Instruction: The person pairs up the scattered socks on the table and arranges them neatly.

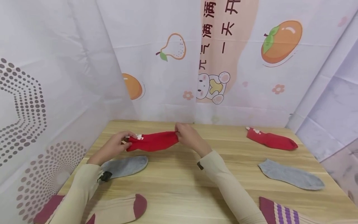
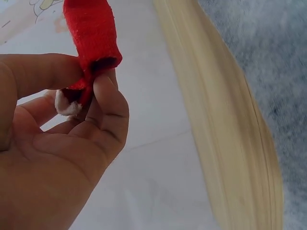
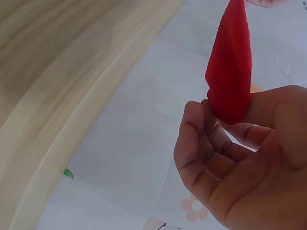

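Observation:
A red sock (image 1: 153, 142) with a white pattern near its cuff is stretched sideways between both hands, over the far left part of the table. My left hand (image 1: 113, 147) pinches it at the cuff; in the left wrist view thumb and fingers close on the folded opening of the sock (image 2: 93, 36). The toe end is pinched by my right hand (image 1: 190, 137), and in the right wrist view the sock (image 3: 231, 72) tapers away from the fingertips. Just below the left hand lies a grey sock (image 1: 128, 166), partly covered by the forearm.
A second red sock (image 1: 272, 140), another grey sock (image 1: 292, 175) and a striped sock (image 1: 282, 214) lie down the right side of the wooden table (image 1: 179, 193). At the front left is a beige sock (image 1: 117, 210) with a maroon toe. Printed curtains (image 1: 156, 84) hang behind.

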Available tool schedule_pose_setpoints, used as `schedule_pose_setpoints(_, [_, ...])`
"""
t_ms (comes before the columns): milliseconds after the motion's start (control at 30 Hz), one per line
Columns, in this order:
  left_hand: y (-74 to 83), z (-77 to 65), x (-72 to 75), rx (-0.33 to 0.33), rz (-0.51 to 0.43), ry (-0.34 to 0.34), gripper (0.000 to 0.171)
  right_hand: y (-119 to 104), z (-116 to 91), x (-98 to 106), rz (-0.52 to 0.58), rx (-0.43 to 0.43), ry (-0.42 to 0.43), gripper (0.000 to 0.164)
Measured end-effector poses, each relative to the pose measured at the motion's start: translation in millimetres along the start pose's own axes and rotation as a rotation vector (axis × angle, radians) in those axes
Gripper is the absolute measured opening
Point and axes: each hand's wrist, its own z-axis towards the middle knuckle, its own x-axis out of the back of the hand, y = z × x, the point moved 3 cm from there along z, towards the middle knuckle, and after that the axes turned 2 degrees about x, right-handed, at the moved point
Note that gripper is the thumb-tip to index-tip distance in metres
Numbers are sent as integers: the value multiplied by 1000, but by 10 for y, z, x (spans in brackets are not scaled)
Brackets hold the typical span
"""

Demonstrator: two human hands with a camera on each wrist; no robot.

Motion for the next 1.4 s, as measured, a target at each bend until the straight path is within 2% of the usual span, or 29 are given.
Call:
schedule_pose_setpoints(333, [94,22,-119,-60,49,-29,29,37,-193,29,-70,-23,-43,7])
schedule_pose_setpoints(667, [264,15,-235,-77,34,-95,28,74,-527,175,-88,33,40,8])
schedule_pose_setpoints(867, [411,-34,-285,-146,66,-101,28,81,-715,254,-91,48,90,10])
schedule_pose_setpoints(1133, [585,-71,-408,-212,83,-101,28,102,-983,347,-134,37,84,11])
schedule_pose_setpoints(1267, [682,-87,-493,-271,115,-114,28,144,-1126,367,-153,29,76,12])
schedule_pose_setpoints(1400, [788,-119,-580,-300,148,-145,27,189,-1263,401,-139,42,97,16])
